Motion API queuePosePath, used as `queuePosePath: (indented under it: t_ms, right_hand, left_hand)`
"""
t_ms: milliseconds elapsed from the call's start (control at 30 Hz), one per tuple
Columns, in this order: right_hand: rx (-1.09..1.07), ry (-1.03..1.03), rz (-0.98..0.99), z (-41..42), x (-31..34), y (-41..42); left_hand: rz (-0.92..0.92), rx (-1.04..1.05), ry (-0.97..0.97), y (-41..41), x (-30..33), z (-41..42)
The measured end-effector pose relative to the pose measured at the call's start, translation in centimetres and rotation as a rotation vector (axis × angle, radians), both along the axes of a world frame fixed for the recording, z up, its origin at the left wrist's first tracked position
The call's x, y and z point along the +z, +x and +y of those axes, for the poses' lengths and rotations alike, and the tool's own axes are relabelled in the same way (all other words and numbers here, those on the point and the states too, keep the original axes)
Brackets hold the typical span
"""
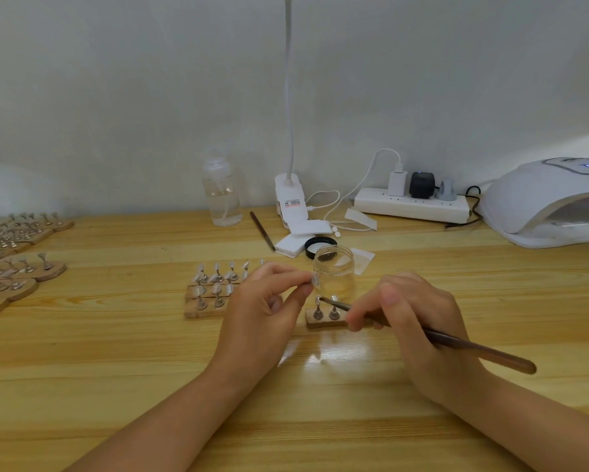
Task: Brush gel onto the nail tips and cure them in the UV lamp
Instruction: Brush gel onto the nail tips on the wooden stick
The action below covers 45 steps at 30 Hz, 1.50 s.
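Note:
My left hand [269,301] pinches a small clear nail tip [314,279] between thumb and forefinger, raised above the table. My right hand [412,315] grips a long brown brush [473,347]; its bristle end touches a nail tip on a small wooden holder [323,322] with two metal stands. An open clear gel jar [334,272] stands just behind that holder. More wooden holders with nail tips [211,289] lie left of my left hand. The white UV lamp [545,202] sits at the far right, its opening facing left.
Several more holders with nail tips [17,260] crowd the table's left edge. Behind the jar lie its black lid [320,246], white pads [303,236], a second brush [262,230], a clear pump bottle [222,195], a clip lamp [290,195] and a power strip [412,203].

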State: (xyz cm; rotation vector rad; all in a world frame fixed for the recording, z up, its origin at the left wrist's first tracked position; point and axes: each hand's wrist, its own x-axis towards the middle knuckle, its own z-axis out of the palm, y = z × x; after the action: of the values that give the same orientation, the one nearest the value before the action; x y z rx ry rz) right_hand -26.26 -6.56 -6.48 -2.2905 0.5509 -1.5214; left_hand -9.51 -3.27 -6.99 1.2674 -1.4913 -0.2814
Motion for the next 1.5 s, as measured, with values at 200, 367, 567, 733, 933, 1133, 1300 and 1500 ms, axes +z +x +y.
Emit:
queuePosePath:
  t_ms: [200, 367, 567, 733, 933, 1133, 1300, 1500]
  right_hand:
    - [-0.040, 0.051, 0.059, -0.27, 0.12, 0.31]
    - [0.007, 0.072, -0.026, -0.13, -0.09, -0.11]
    - [-0.050, 0.045, 0.007, -0.14, 0.06, 0.23]
    - [-0.032, 0.018, 0.026, -0.26, -0.16, 0.18]
    - [-0.028, 0.006, -0.045, -0.24, -0.13, -0.04]
    - [-0.043, 0.014, 0.034, -0.26, -0.11, 0.28]
    - [-0.028, 0.040, -0.003, -0.21, -0.10, -0.06]
    - [-0.089, 0.164, -0.033, -0.14, 0.63, 0.08]
  left_hand:
    - [-0.011, -0.001, -0.008, -0.08, 0.16, 0.12]
    - [0.022, 0.001, 0.004, -0.21, 0.28, 0.22]
    - [0.005, 0.003, -0.002, -0.32, 0.44, 0.43]
    - [-0.005, 0.007, -0.002, -0.38, 0.52, 0.48]
    - [-0.013, 0.012, 0.007, -0.39, 0.59, 0.55]
    - [-0.012, 0.002, 0.005, -0.37, 0.56, 0.59]
    - [0.015, 0.008, -0.006, -0.30, 0.47, 0.49]
    - [-0.038, -0.082, -0.059, -0.35, 0.54, 0.52]
